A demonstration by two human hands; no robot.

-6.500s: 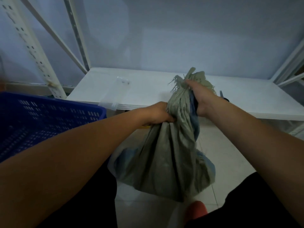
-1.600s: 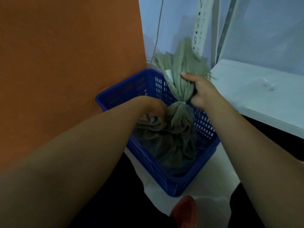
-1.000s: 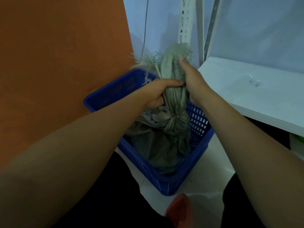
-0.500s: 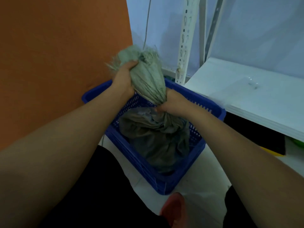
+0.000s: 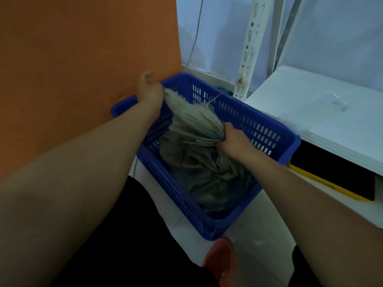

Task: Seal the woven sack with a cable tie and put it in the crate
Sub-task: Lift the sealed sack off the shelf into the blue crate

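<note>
Blue crate (image 5: 275, 139) on the pale floor, slotted walls, taken as landmark. Woven sack (image 5: 199, 162), grey-green, sits inside the crate; its bulk fills the crate bottom toward the near corner. Sack neck is bunched and pulled over sideways, lying toward the crate's far-left rim, frayed top end fanning out there with loose threads sticking up above the crate

Left hand (image 5: 150, 93) at the crate's far-left rim, curled closed around the frayed top end of the sack, one finger lifted off at the top. Right hand (image 5: 233, 139) over the middle of the crate, near its right wall, fist closed tight on the gathered neck where the folds converge. Cable tie itself too small and dark to make out, cannot tell if it is under the right hand

Both bare forearms reach in from the near side of the crate. Orange panel (image 5: 83, 59) stands behind and left of the crate, touching or just beside its left rim. White perforated upright (image 5: 249, 44) behind the crate's far corner, thin cord hanging down the wall left of it. White shelf board (image 5: 331, 112) right of the crate, just beside its right corner; a black and yellow flat thing (image 5: 331, 179) under that shelf. Red-orange shoe toe (image 5: 220, 259) on the floor just in front of the crate's near corner
</note>
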